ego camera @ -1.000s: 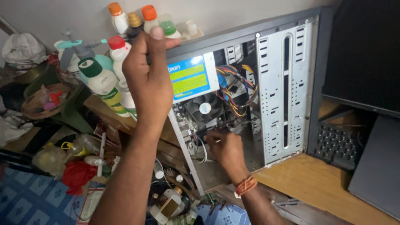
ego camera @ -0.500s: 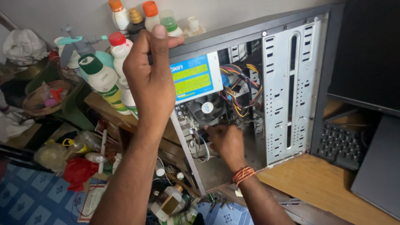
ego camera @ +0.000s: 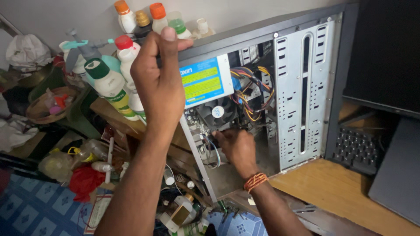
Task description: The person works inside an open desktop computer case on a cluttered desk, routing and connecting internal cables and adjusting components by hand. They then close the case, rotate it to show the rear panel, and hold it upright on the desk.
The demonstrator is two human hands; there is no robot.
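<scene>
Setting: cluttered corner, wooden desk (ego camera: 323, 196) at right, blue patterned floor (ego camera: 30, 214) below, pale wall behind.
Case: open computer case (ego camera: 262, 30) stands on the desk edge, side panel off, its interior facing you.
Left hand: your left hand (ego camera: 159, 83) is raised and closed over the case's top front corner, thumb on top, fingers wrapped round the edge. It grips the case and nothing else.
Right hand: your right hand (ego camera: 238, 148) is inside the case, low on the board, just below the fan (ego camera: 217, 112). Its fingers curl inward out of sight; I cannot tell whether they pinch anything.
Key relation: the cables (ego camera: 249, 94) hang just above and right of your right hand, while thin leads (ego camera: 212, 150) run down just to its left. Your right hand is much the nearer to both; your left is well apart, up on the rim.
Axis: the case's long axis runs up and down in view, and the drive cage (ego camera: 302, 96) stands parallel to it, right of your right hand.
Power supply: blue and yellow labelled box (ego camera: 205, 81) sits at the top of the interior, just beside your left wrist.
Surroundings: bottles (ego camera: 109, 83) crowd a shelf left of the case; a keyboard (ego camera: 356, 148) and a dark monitor (ego camera: 385, 52) lie to the right.
</scene>
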